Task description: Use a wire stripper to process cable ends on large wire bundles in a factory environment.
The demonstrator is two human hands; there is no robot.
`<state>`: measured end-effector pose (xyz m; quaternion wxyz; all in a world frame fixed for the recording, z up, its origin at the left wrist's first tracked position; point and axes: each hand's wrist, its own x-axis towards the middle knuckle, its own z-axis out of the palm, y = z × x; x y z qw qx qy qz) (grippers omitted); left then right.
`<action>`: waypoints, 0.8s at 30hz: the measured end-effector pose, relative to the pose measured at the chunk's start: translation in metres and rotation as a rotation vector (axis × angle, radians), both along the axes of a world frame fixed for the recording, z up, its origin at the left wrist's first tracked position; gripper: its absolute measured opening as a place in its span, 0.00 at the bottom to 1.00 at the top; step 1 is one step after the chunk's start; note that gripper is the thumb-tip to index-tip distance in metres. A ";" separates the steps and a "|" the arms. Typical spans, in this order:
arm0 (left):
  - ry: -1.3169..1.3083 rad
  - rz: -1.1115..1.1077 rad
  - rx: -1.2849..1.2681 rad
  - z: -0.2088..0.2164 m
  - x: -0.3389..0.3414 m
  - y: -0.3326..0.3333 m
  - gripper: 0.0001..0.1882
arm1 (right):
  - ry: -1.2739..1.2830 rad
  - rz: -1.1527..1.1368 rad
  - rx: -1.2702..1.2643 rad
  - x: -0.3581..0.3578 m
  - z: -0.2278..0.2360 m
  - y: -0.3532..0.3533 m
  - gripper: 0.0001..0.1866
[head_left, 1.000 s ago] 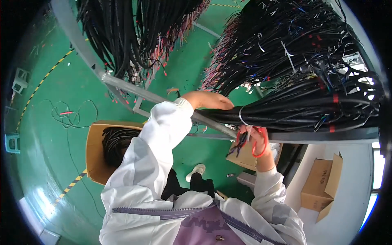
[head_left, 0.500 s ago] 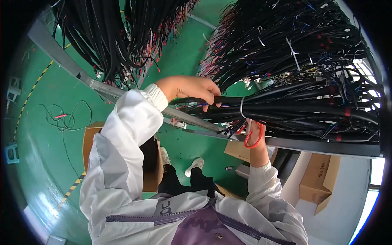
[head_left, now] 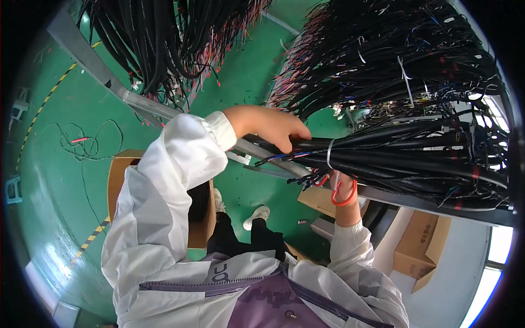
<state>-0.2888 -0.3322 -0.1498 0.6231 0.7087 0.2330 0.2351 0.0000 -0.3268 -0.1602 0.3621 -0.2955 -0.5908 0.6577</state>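
Observation:
A thick bundle of black cables (head_left: pixel 394 157) lies across the grey metal rail on the right, cinched by a white zip tie (head_left: pixel 330 154). My left hand (head_left: pixel 269 129) reaches over its left end with curled fingers closed on the cables; the fingertips are partly hidden. Thin blue, red and black wire ends stick out below that hand. Under the bundle, just below the tie, my right hand (head_left: pixel 345 187) is closed on scissors with red loop handles (head_left: pixel 344 203). The blades are hidden by cables and fingers.
More black cables with coloured ends hang at the upper left (head_left: pixel 158 49) and upper right (head_left: pixel 383 60). The metal rail (head_left: pixel 112 87) runs across in front of me. Cardboard boxes stand below left (head_left: pixel 117 183) and right (head_left: pixel 418 240). A thin cord (head_left: pixel 90 156) lies on the green floor.
My left hand has shifted slightly right along the cables, toward the tie. The wire ends below it now stick out further left. The right hand stays under the bundle with the scissors.

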 end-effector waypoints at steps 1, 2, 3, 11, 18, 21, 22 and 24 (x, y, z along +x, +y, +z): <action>0.111 0.053 0.189 0.001 0.007 -0.001 0.17 | 0.000 -0.002 -0.026 -0.001 0.001 -0.002 0.12; 0.224 0.108 0.376 0.000 0.012 -0.001 0.17 | 0.001 -0.004 -0.052 -0.003 0.003 -0.003 0.13; 0.298 0.147 0.465 -0.001 0.015 0.001 0.15 | -0.030 0.065 -0.106 -0.005 0.011 -0.004 0.15; 0.416 0.662 0.966 -0.004 0.029 -0.005 0.10 | -0.095 0.014 -0.127 0.002 0.011 -0.004 0.14; 0.100 0.707 0.487 -0.036 0.049 -0.036 0.13 | -0.057 -0.052 -0.082 -0.012 0.024 -0.015 0.14; 0.034 0.817 0.413 -0.017 0.060 -0.044 0.11 | -0.007 -0.119 -0.056 -0.004 0.014 -0.012 0.13; 0.164 0.770 0.398 -0.007 0.057 -0.044 0.11 | -0.001 -0.114 -0.059 -0.004 0.012 -0.012 0.13; 0.380 0.678 0.426 0.006 0.043 -0.038 0.11 | -0.011 -0.163 -0.048 -0.005 0.009 -0.011 0.13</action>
